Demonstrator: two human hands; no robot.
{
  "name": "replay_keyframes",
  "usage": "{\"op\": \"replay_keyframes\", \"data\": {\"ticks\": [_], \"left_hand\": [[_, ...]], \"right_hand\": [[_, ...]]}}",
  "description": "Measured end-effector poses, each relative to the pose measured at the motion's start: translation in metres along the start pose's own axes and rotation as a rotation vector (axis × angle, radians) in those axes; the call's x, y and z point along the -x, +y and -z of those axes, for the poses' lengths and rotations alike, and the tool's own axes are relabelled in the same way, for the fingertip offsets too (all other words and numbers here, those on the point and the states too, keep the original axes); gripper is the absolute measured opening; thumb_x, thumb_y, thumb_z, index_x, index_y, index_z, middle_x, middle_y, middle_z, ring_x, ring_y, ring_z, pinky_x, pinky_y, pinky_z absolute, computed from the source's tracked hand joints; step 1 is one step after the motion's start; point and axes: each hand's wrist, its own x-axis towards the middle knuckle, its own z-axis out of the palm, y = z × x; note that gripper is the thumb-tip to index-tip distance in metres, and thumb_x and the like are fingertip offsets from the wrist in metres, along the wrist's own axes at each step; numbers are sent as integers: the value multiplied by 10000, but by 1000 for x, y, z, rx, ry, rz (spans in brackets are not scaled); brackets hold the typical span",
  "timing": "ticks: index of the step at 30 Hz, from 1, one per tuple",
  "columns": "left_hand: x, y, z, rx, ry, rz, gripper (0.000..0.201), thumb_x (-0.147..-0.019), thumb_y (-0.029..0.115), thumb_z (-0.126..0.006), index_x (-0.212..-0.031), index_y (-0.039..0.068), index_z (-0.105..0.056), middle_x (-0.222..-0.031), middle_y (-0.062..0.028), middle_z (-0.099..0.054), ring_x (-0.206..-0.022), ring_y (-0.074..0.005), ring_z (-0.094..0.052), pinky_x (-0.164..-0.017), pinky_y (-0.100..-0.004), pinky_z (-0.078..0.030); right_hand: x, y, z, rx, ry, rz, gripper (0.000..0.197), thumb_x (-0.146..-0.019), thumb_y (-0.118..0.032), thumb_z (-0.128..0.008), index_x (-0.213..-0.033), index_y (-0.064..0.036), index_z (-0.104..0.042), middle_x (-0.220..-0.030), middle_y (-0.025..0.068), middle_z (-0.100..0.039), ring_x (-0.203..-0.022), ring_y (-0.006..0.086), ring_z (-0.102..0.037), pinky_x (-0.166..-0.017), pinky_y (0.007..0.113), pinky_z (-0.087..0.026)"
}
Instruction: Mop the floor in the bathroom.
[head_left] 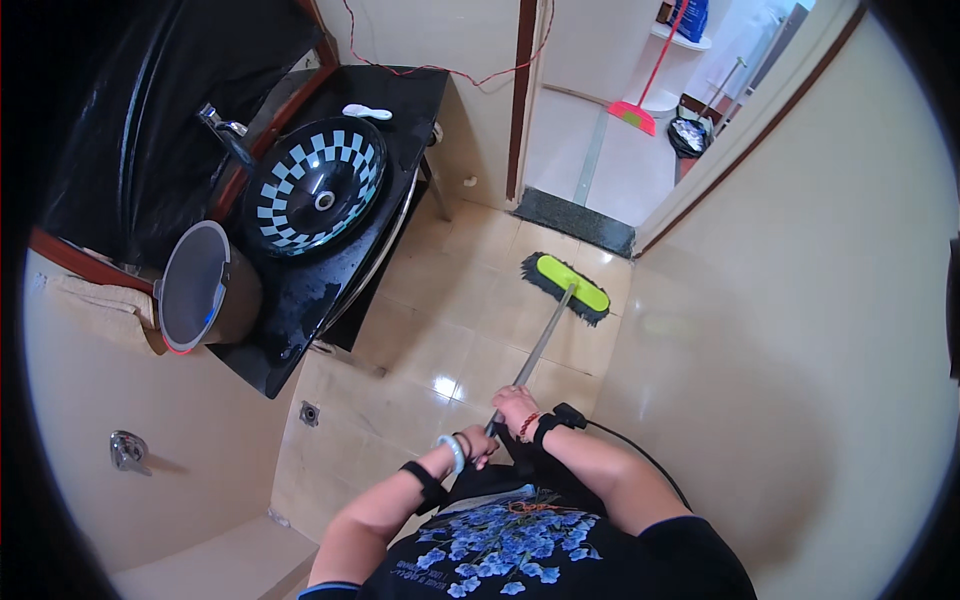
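Both of my hands are wrapped round the grey pole of a floor mop (572, 285). My right hand (517, 408) grips it farther along the pole, and my left hand (478, 445) holds it nearer my body, close to its end. The mop's flat head is bright green with a dark grey fringe. It lies on the beige tiled floor (420, 350), just short of the doorway and beside the right-hand wall.
To the left, a black counter (268, 345) carries a checkered basin (345, 205), a tap (228, 132), a grey bucket (240, 295) and a white object (367, 112). A dark stone threshold (575, 222) crosses the doorway. Beyond stand a red broom (634, 117) and a black bin bag (688, 137).
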Motion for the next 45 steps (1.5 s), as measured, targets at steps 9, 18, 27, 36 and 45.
{"op": "replay_keyframes", "data": {"ticks": [9,18,27,36,45], "left_hand": [[8,99,-40,-875,588,-624,286,-702,228,-511,-905,31,-465,-957,-208,-453,-864,-319,-461,-782,-360,-362],[146,191,-104,-69,-707,-926,206,-754,131,-507,-927,21,-487,-844,-57,-497,-810,-145,-481,-715,-239,-381],[170,194,-108,-65,-1109,-464,206,-769,178,-504,-889,11,-491,-796,31,-496,-734,-22,-434,-615,-172,-367],[210,181,-95,40,-1131,-917,138,-788,68,-412,-866,-22,-483,-851,-75,-482,-851,-166,-413,-772,-268,-292],[243,180,-122,698,-1276,-1346,251,-766,55,-340,-883,-104,-495,-928,-219,-464,-836,-340,-447,-735,-409,-322]], "right_hand": [[-10,62,30,-151,-118,-127,109,-610,-197,-493,-691,-139,-536,-749,51,-518,-797,219,-479,-687,336,-344],[-10,50,32,139,-416,28,150,-583,-117,-556,-726,-78,-538,-802,93,-502,-860,240,-458,-731,354,-351],[-5,48,19,175,-419,63,157,-555,-148,-577,-689,-88,-520,-753,70,-508,-839,231,-467,-666,345,-375],[1,53,-15,262,-515,-65,73,-599,-113,-520,-637,-108,-582,-692,68,-545,-742,231,-529,-582,337,-447],[-32,31,25,224,-621,-301,141,-637,-125,-525,-745,-80,-604,-823,74,-563,-833,211,-509,-624,342,-455]]}}
